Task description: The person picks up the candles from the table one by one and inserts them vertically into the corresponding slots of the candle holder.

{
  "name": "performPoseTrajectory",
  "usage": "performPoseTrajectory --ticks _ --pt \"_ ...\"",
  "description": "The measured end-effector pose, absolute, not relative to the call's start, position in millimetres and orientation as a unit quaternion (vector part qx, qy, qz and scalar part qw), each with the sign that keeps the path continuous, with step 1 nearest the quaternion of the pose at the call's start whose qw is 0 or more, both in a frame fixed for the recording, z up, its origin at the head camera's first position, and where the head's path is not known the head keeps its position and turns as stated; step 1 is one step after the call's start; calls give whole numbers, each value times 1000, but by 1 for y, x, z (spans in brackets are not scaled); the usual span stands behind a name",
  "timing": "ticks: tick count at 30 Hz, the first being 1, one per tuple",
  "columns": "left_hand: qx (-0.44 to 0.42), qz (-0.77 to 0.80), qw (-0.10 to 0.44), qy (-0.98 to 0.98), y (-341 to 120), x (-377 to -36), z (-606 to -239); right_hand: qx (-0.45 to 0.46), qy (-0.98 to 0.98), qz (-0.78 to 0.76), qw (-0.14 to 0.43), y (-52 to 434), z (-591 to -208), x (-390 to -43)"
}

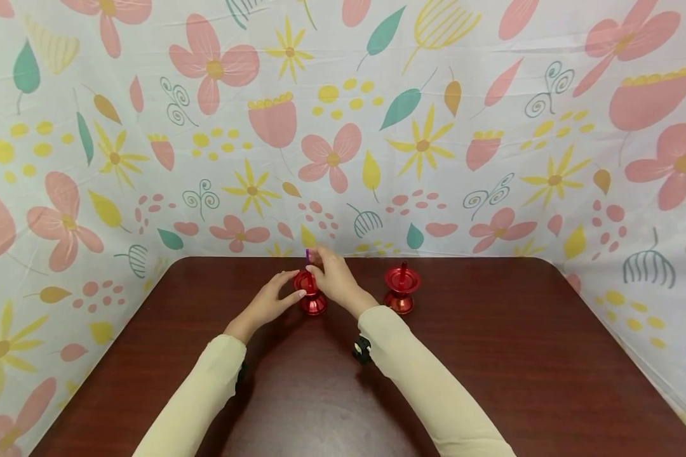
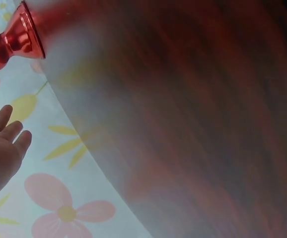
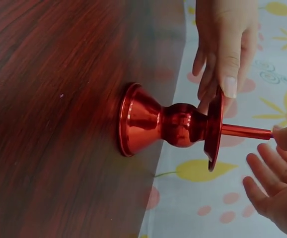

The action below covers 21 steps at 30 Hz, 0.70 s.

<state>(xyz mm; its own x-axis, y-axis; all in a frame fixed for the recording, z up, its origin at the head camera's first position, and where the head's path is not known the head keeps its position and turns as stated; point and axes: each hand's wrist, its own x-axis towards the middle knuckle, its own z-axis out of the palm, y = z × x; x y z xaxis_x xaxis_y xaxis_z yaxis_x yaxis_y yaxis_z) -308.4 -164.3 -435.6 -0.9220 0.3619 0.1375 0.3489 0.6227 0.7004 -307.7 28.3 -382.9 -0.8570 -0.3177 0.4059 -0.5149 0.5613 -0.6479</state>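
A red metal candle holder [image 1: 314,303] stands upright on the table between the two hands, its wide dish [image 3: 214,131] and central stem [image 3: 245,131] clearly visible in the right wrist view. My left hand [image 1: 267,303] is at the dish from the left, its thumb [image 3: 229,74] on the rim and fingers behind. My right hand [image 1: 336,277] pinches a thin purple stick [image 1: 307,256] over the stem, mostly hidden by the fingers. Its other fingers [image 3: 265,181] spread loosely. The left wrist view shows the holder's base [image 2: 22,37] and my left fingers.
A second red candle holder [image 1: 402,289] stands upright to the right, near the back edge. The dark reddish-brown table [image 1: 297,406] reaches toward me under both sleeves. Behind it hangs a white flower-patterned cloth [image 1: 343,95], which also closes in both sides.
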Motion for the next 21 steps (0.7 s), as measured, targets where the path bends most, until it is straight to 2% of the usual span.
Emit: performPoseTrajectory --ticks 21 --pt "192 347 -1 918 -157 -298 -423 279 -887 364 59 60 -395 -287"
